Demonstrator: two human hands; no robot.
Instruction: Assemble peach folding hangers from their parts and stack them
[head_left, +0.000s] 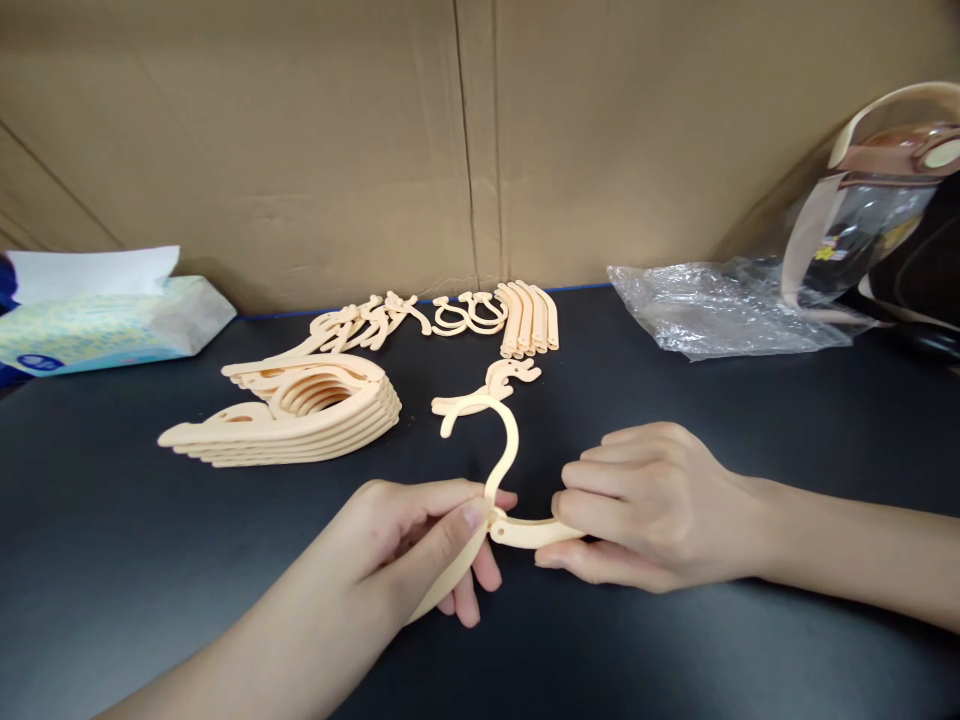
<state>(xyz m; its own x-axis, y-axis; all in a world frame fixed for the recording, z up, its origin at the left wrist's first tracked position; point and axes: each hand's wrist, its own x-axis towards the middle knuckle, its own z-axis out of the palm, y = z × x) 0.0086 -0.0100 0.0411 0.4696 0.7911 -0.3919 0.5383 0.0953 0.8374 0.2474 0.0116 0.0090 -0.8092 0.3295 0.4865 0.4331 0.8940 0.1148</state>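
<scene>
A cream plastic folding hanger [510, 445] is held between both hands above the black table, its hook pointing up and curling to the left. My left hand [409, 550] pinches it at the joint below the hook, and one arm slants down behind the fingers. My right hand [645, 510] is closed around the other arm [521, 533], which reaches right from the joint; its far end is hidden in the fingers. Just behind the hook lie loose cream hanger pieces [495, 385]. A stack of folded hangers [300, 440] rests to the left, beyond my left hand.
At the back are loose hanger parts [367, 322], hooks [469, 315] and a row of arm pieces [529, 318]. A tissue pack [112, 320] stands at left. Crumpled clear plastic [690, 305] and a bottle [862, 220] are at right. Cardboard [300, 130] walls the back.
</scene>
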